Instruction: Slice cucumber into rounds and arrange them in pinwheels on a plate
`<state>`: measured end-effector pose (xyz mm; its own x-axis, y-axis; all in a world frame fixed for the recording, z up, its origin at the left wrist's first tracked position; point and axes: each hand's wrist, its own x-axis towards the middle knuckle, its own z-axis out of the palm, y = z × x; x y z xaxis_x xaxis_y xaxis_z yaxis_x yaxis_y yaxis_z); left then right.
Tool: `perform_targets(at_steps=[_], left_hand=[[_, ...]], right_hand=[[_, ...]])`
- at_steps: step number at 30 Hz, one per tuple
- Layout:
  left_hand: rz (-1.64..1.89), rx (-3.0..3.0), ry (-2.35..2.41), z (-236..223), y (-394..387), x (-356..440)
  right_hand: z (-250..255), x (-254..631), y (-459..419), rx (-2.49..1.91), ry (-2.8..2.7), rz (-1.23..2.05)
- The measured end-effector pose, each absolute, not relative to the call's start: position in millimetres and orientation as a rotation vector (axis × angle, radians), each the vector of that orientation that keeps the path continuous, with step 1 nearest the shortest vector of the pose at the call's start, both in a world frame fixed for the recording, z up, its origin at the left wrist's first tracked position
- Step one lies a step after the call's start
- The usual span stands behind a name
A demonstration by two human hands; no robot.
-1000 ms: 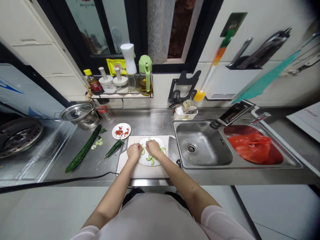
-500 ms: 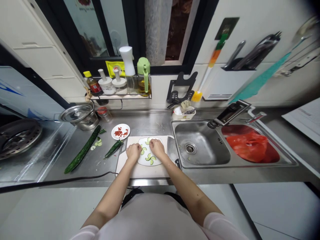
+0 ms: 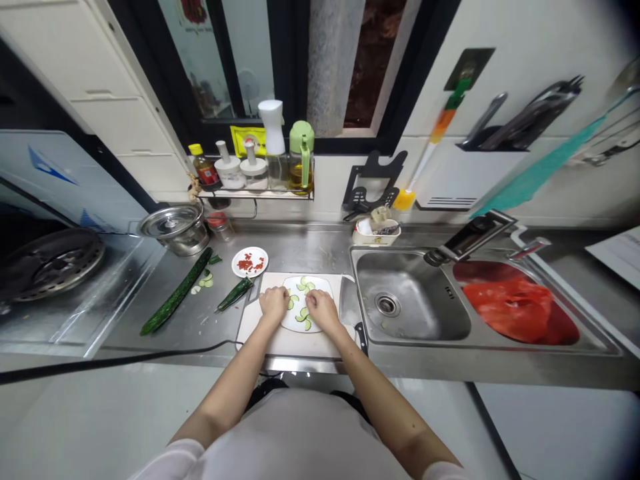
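Note:
A white plate (image 3: 325, 285) lies on a pale cutting board (image 3: 274, 345). Cucumber slices (image 3: 304, 319) are laid on it in small fan-like groups at the top, left and bottom. My left hand (image 3: 275, 303) is curled closed at the plate's left edge, beside the left group. Over the plate's right side, my right hand (image 3: 323, 308) has its fingers pinched together; what is between them, if anything, is hidden. At the board's right lies a knife (image 3: 352, 300) with a black handle. A cut cucumber piece (image 3: 235, 294) rests left of the board.
A small white dish (image 3: 250, 275) with red bits sits behind the cucumber piece. Farther left are a long cucumber (image 3: 176, 292), a few scraps (image 3: 205, 281) and a lidded steel pot (image 3: 181, 235). Right of the board is a sink (image 3: 415, 313); a red bag (image 3: 510, 310) fills its second basin.
My right hand has moved from the top slices down to the plate's right side. My left hand stays at the left edge. The whole view has shifted slightly.

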<state>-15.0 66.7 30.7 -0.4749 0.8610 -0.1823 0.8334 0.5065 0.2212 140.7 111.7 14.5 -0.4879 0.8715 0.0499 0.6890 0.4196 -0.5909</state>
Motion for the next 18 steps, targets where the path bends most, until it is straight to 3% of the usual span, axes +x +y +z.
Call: perform_targets(at_steps=[18], left_hand=[[0.260, 1.393, 2.469, 29.1, 60.5, -13.7]], right_hand=[[21.7, 168.3, 109.2, -1.333, -2.138, 0.859]])
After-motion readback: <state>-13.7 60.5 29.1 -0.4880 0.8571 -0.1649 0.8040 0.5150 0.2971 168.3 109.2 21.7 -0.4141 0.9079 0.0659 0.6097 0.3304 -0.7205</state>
